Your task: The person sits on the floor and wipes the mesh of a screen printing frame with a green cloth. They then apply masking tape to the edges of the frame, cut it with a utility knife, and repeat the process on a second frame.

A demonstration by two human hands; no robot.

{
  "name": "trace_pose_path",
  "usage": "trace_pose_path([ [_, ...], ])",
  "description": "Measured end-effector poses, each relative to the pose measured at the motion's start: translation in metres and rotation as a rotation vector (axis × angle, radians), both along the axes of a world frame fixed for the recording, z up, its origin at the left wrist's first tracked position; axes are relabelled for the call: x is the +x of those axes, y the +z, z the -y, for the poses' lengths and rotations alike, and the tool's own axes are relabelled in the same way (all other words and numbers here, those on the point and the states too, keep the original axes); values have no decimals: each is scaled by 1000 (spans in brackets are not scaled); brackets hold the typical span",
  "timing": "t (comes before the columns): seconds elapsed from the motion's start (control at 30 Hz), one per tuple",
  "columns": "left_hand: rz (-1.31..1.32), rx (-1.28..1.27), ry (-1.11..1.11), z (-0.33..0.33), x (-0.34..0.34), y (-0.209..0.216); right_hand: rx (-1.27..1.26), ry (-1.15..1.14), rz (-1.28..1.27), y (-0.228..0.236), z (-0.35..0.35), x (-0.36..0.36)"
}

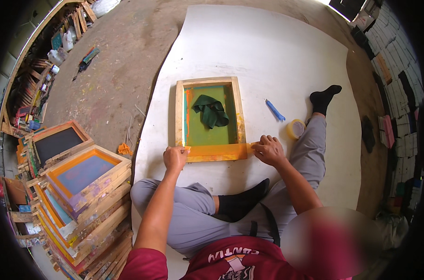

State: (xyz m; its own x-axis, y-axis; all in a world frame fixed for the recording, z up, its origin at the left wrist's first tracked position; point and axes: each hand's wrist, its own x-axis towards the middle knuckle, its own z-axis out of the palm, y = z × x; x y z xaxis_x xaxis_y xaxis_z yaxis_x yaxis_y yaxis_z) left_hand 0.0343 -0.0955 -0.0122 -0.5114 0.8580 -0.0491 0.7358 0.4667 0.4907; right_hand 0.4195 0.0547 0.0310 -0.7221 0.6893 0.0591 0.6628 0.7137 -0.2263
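A wooden screen-printing frame (179, 109) with green mesh (212, 138) lies on the white sheet before my crossed leg. A crumpled dark green cloth (214, 115) rests on the mesh. Along the frame's near side stretches a strip of translucent yellowish tape (216, 150). My left hand (175, 157) pinches its left end at the frame's near left corner. Its right end is between the closed fingers of my right hand (269, 150), just beyond the near right corner. How far the tape touches the wood I cannot tell.
A roll of tape (296, 129) lies against my outstretched right leg, with a blue cutter (275, 110) farther left. Stacked wooden screen frames (88, 179) stand at my left. An orange scrap (124, 149) is on the floor; packed stacks (396, 98) line the right side.
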Motion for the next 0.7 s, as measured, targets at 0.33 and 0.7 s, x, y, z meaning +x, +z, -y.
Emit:
trace_pose_path([
  [0.33, -9, 46, -13, 4, -3, -2, 216, -139, 20, -28, 69, -57],
  [0.7, 115, 73, 56, 7, -8, -1, 114, -233, -40, -11, 30, -58],
])
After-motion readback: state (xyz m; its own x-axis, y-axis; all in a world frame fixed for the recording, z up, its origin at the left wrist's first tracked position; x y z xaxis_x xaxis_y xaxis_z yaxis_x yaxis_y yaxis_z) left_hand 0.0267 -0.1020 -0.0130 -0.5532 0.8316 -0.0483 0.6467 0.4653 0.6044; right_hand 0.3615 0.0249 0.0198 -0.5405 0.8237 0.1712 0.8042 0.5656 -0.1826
